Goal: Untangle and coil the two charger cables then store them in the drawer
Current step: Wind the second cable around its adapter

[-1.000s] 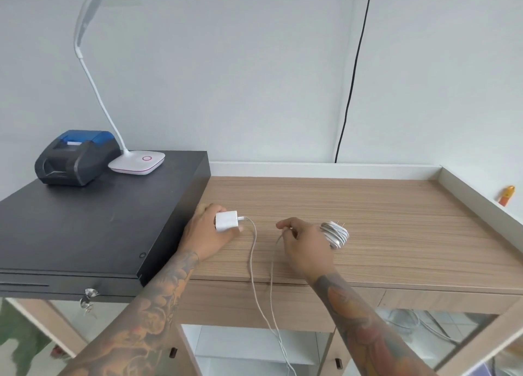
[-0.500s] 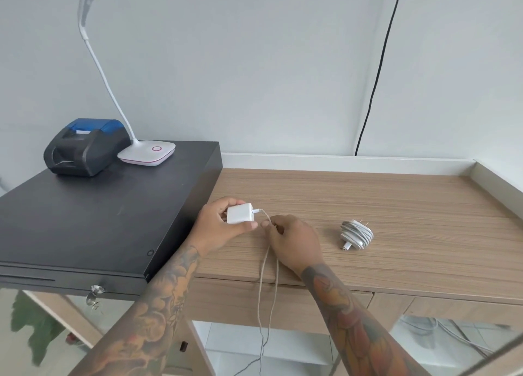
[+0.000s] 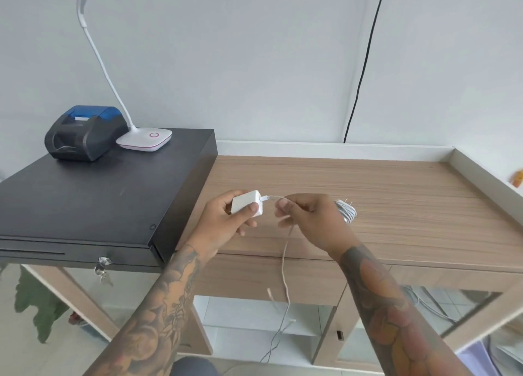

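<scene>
One coiled white charger cable bundle [image 3: 345,212] lies finished on the wooden counter [image 3: 396,194]. Left hand [image 3: 226,220] grips white square adapter [image 3: 246,203]; right hand [image 3: 308,217] pinches its loose white cord [image 3: 285,262], uncoiled. Drawer storage pending.

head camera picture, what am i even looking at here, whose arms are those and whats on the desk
No machine here: the camera sits on a person's head, looking forward and down, so the two arms are the wearer's own. The left hand grips a white charger block. The right hand pinches the thin white cable that comes out of the block and hangs over the front edge of the wooden desk. Behind the right hand, a second charger cable, already coiled, lies on the desk. To the left a black cash drawer carries a small printer and a white desk lamp.
</scene>
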